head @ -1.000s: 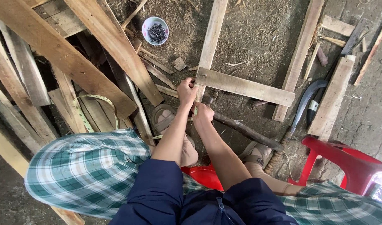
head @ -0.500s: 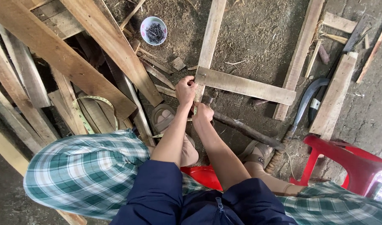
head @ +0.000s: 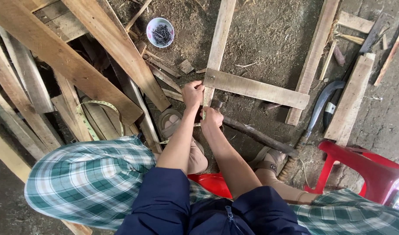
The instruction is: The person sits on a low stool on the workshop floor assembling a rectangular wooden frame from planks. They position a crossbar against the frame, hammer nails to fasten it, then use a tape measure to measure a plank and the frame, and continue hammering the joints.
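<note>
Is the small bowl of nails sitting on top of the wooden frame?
No, the small bowl of nails sits on the dirt ground beyond the left hand, apart from the wooden frame.

Crosspiece plank (head: 256, 89) sits just right of the fingers (head: 195, 89), nail bowl (head: 160, 31) up-left beyond them, curved knife (head: 319, 106) far right on the floor (head: 269, 26).

Under me, the dirt floor (head: 269, 26) carries loose planks (head: 99, 48), a bowl of nails (head: 160, 32) and a red stool (head: 360, 165).
</note>
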